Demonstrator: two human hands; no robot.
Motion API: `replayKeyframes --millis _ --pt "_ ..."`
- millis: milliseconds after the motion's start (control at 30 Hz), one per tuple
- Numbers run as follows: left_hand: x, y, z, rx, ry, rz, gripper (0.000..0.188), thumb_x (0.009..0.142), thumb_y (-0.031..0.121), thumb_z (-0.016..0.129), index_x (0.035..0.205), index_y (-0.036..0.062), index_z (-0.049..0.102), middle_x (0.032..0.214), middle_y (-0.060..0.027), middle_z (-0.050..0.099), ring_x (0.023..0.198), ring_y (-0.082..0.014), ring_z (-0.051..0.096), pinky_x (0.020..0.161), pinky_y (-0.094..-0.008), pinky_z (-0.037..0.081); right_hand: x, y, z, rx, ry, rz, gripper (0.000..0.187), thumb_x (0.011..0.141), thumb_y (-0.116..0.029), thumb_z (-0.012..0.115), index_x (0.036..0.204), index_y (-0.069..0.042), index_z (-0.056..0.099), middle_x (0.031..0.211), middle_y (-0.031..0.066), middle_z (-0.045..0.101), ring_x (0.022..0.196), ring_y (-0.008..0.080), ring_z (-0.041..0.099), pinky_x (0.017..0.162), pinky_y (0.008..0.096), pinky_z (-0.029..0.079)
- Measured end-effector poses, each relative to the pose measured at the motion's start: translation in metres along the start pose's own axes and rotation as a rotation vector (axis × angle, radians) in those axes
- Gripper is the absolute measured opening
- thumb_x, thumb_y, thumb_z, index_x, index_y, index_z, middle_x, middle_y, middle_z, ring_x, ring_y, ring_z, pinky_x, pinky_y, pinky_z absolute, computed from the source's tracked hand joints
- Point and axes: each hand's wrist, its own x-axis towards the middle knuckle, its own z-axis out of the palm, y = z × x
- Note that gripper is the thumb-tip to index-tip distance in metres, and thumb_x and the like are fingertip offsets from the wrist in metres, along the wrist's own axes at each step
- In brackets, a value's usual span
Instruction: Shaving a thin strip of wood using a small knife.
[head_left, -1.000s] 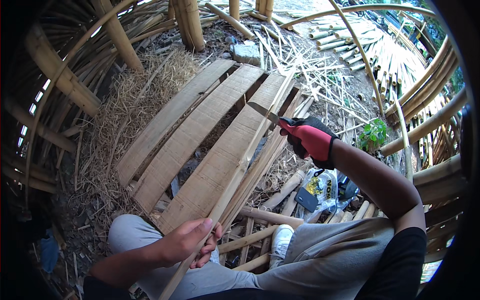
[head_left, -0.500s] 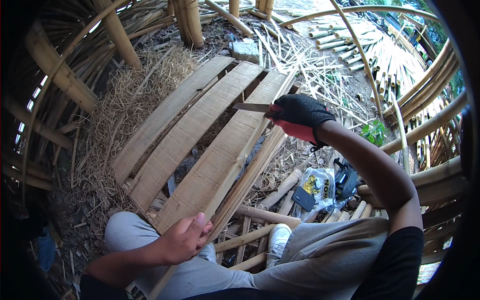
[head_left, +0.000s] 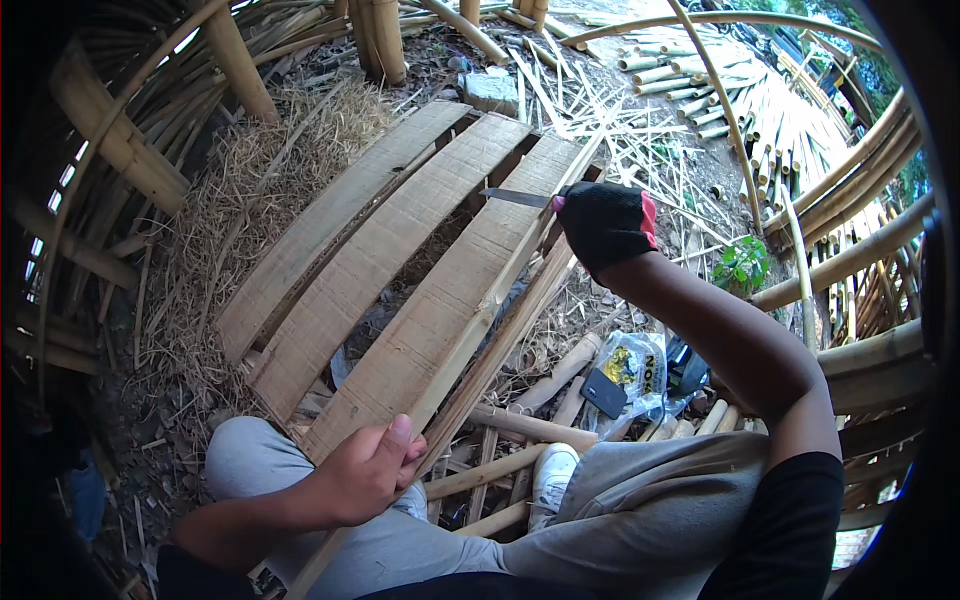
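My bare left hand is closed around the near part of a long, pale bamboo strip, thumb on top. The strip slants away from me along the right edge of a slatted wooden bench, and its near end passes down by my lap. At the far part of the strip, my right hand, in a black and red glove, grips a knife. The knife's blade points left, lying across the strip above the right-hand board. The glove hides the knife's handle.
Dry straw is heaped left of the bench. To the right lie a dark phone, a clear plastic bag and cut bamboo poles by my feet. A grey block and stacked bamboo are farther off.
My right hand has turned over so that the back of the glove faces up, and the knife's tip has shifted slightly away from me. My left hand keeps its hold on the strip.
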Motion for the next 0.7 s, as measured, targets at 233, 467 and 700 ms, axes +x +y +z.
replayKeyframes --millis 233,467,700 --pt "-0.001 -0.003 -0.007 0.035 0.089 0.03 0.045 0.102 0.05 0.022 0.085 0.0113 0.038 0.062 0.0056 0.03 0.048 -0.0047 0.028 0.045 -0.022 0.026 0.005 -0.005 -0.01 0.193 0.025 0.068 0.025 0.09 -0.025 0.051 0.083 -0.008 0.067 0.082 0.0133 0.068 0.079 0.032 0.067 0.07 0.0432 0.052" --pt "0.01 0.001 -0.006 0.144 0.134 0.031 0.045 0.102 0.05 0.021 0.085 0.0109 0.038 0.057 0.0044 0.033 0.045 -0.0049 0.03 0.042 -0.0227 0.028 0.024 -0.004 0.02 -0.095 0.109 -0.119 0.022 0.087 -0.025 0.053 0.076 -0.012 0.067 0.073 0.0115 0.067 0.07 0.0293 0.067 0.061 0.0397 0.051" --pt "0.009 0.004 -0.004 0.182 0.183 0.066 0.047 0.102 0.047 0.021 0.081 0.0099 0.041 0.055 0.0036 0.038 0.045 -0.0055 0.033 0.042 -0.0236 0.03 0.015 -0.025 0.014 -0.091 0.142 -0.183 0.029 0.091 -0.03 0.05 0.074 -0.011 0.064 0.067 0.0111 0.065 0.066 0.0279 0.067 0.058 0.0413 0.05"
